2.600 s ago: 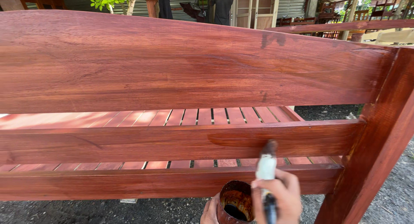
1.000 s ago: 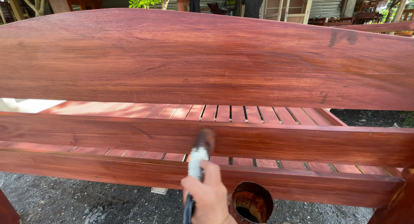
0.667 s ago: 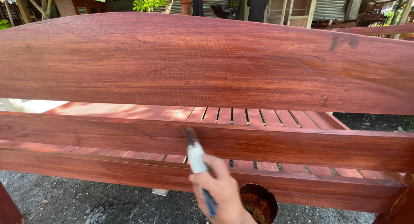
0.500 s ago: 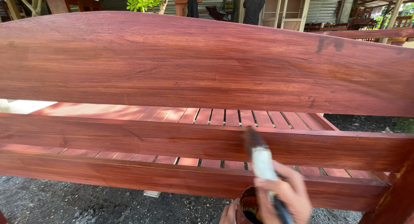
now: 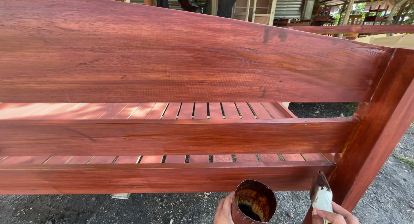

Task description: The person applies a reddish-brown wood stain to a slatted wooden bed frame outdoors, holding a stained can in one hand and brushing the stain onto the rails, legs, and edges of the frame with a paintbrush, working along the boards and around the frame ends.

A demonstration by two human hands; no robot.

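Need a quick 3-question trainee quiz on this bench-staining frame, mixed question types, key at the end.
1. True or false: the right hand holds a brush whose bristles point up beside the corner post.
2. What does the left hand hold? A) a rag B) a stained round can C) a hammer
3. Fill in: the slats seen between the rails lie ____ the wide top board.

Key: 1 true; 2 B, the can; 3 behind.
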